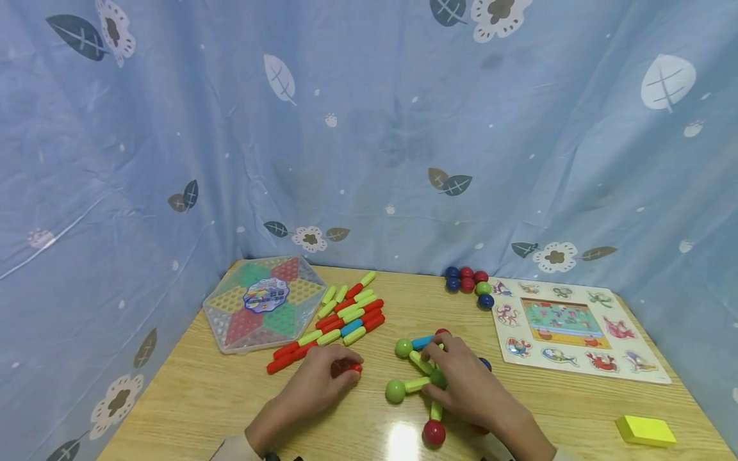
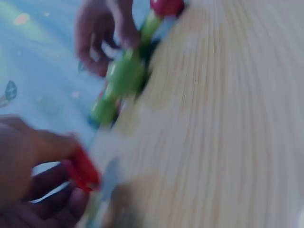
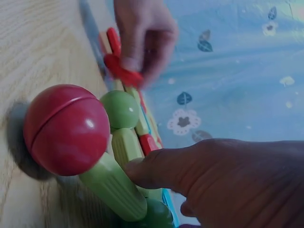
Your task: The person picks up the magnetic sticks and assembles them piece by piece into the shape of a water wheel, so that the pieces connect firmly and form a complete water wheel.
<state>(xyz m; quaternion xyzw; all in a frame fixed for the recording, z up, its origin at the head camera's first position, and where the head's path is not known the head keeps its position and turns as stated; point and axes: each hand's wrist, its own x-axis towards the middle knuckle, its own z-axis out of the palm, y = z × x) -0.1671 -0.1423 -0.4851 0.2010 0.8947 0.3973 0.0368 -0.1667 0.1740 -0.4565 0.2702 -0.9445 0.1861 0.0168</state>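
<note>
Hexagonal board [image 1: 280, 320] left, label [image 1: 266, 294] too small to read; sea-creature puzzle [image 1: 564, 324] right, yellow block [image 1: 646, 431] nearer.

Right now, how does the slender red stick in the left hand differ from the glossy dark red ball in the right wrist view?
The slender red stick is elongated; the glossy dark red ball is round. The stick is pinched by the left hand; the ball is joined to a ridged light-green stick. Both are red.
</note>
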